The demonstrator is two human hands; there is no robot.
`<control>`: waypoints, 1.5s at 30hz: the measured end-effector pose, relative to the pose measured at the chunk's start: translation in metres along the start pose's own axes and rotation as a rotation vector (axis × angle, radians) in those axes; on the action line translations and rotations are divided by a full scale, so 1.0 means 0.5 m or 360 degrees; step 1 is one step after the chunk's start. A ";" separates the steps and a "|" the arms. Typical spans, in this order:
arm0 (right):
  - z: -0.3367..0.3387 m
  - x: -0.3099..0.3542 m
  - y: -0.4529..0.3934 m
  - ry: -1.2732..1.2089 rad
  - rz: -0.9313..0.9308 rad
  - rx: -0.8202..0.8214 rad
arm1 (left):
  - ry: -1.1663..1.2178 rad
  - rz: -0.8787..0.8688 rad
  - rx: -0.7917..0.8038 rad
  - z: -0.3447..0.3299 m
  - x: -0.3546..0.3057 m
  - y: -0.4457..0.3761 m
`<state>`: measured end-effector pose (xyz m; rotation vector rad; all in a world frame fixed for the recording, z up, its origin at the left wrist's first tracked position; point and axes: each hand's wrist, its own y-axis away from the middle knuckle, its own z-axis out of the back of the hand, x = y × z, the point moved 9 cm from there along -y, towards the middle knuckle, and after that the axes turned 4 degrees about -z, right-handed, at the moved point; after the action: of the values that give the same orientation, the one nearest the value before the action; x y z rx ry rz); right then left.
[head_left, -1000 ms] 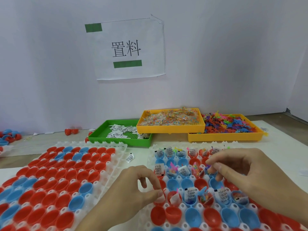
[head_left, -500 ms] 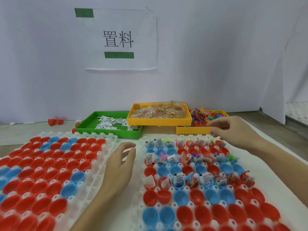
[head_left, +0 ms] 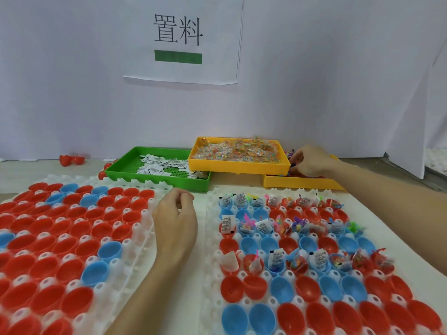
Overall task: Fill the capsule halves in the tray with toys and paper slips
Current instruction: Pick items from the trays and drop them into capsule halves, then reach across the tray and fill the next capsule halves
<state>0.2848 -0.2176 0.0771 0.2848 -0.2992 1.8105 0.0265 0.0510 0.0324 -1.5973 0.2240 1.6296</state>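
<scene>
Restocking toys for the half-filled tray

Right hand (head_left: 312,163) digs into the far yellow toy bin (head_left: 302,183), fingers curled, grip hidden; next it must carry 1 toy back to an empty capsule half (head_left: 249,245). Left hand (head_left: 175,218) hovers beside the tray (head_left: 212,238), fingers loosely curled, apparently empty

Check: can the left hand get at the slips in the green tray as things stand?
Probably yes. The left hand sits between the two capsule trays, and the green tray lies just beyond it with nothing between. The paper slips lie uncovered, apart from a few under the yellow tray.
</scene>
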 end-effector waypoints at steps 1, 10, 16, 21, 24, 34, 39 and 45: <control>0.000 -0.003 -0.003 -0.0008 -0.0009 0.0005 | 0.0002 0.0005 0.0002 -0.001 -0.001 0.000; 0.022 -0.043 -0.004 -0.0253 -0.0003 -0.0196 | 0.0003 0.0011 0.0036 -0.004 -0.009 0.003; 0.082 -0.054 0.081 -0.0780 0.0009 -0.0372 | 0.0046 0.0036 0.0066 -0.007 -0.003 0.004; 0.137 -0.026 0.224 -0.0888 0.0229 -0.0373 | 0.0016 0.0009 0.0118 -0.012 -0.004 0.007; 0.171 -0.019 0.329 -0.0918 0.0337 -0.0339 | -0.0015 0.0002 0.0147 -0.016 -0.005 0.007; 0.150 -0.116 0.588 -0.0870 0.0125 -0.0235 | -0.0048 0.0009 0.0173 -0.019 -0.004 0.009; 0.140 -0.141 0.623 -0.0609 0.0079 -0.0263 | -0.0033 0.0018 0.0173 -0.020 -0.008 0.014; 0.113 -0.104 0.617 -0.0327 0.0242 -0.0218 | -0.0059 0.0006 0.0181 -0.020 -0.012 0.015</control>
<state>0.0015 -0.3609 0.0951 0.3602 -0.6012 1.9026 0.0280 0.0373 0.0330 -1.4805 0.2952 1.6192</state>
